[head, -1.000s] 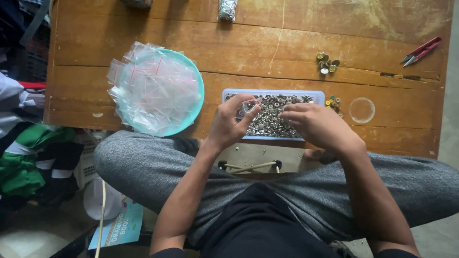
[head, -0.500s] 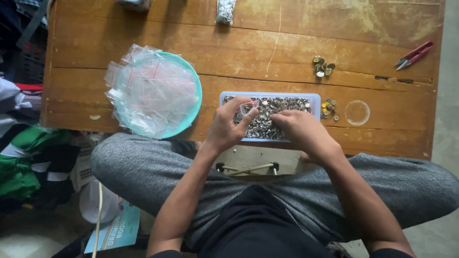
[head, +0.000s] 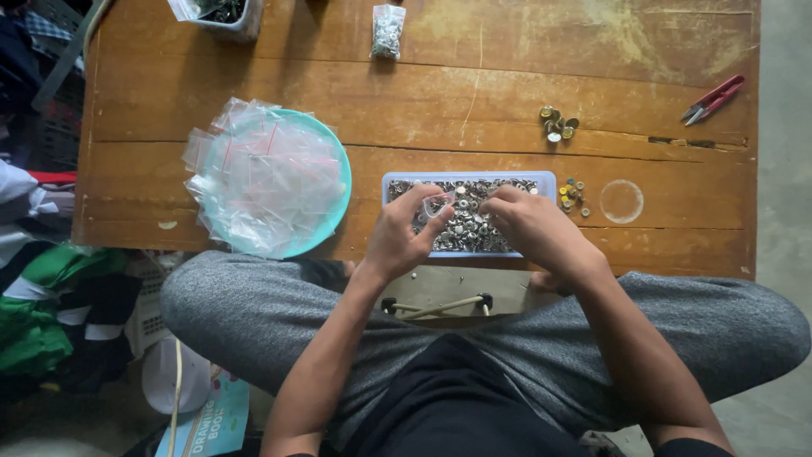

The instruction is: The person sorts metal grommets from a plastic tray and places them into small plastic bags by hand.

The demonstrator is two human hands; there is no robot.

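Low wooden table [head: 254, 76] before me, worn brown planks, scratched, a long crack running across, pale scuffs toward the far right corner. Grey concrete floor [head: 787, 169] at my right. Heaped clothes, green and dark, at my left [head: 42, 330]. Soft, even daylight.

Both forearms reach forward, elbows tucked near the knees. Left hand [head: 399, 237] curls, thumb and fingers pinched together. Right hand [head: 533, 227] arches palm-down, fingertips bunched, close beside the left.
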